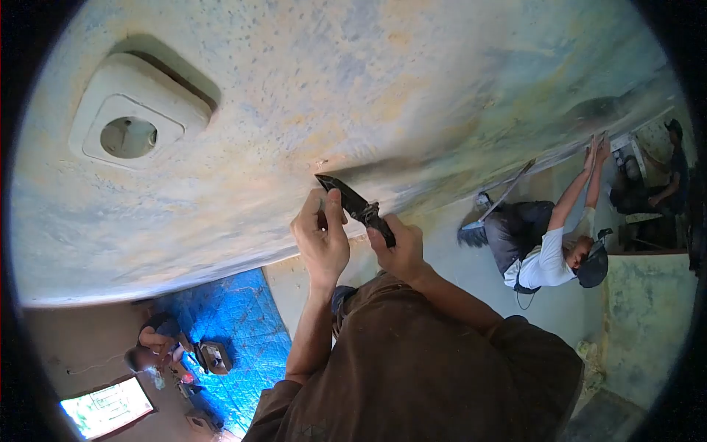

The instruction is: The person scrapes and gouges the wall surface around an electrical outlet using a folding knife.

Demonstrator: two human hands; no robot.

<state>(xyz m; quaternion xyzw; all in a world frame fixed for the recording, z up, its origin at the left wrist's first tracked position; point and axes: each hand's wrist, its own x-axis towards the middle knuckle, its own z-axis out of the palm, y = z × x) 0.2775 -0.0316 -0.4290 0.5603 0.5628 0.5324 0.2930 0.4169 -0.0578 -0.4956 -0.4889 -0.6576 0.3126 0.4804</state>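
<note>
A black folding knife [352, 202] is open, its blade tip close to a small chipped spot [322, 163] on the mottled, painted wall [280, 88]. My right hand [400, 249] is closed around the knife's handle. The fingers of my left hand [322, 234] are pinched together against the blade, with the thumb on its flat side. Whether the tip touches the wall cannot be made out. A white wall socket [132, 121] is fixed to the wall at the upper left.
At the right, a person in a white shirt [549, 258] reaches both hands to the wall, near a broom [473, 234]. Another person [666, 177] sits beyond. At the lower left, a person [158, 339] sits by a blue tarp [243, 309] with a box [216, 357].
</note>
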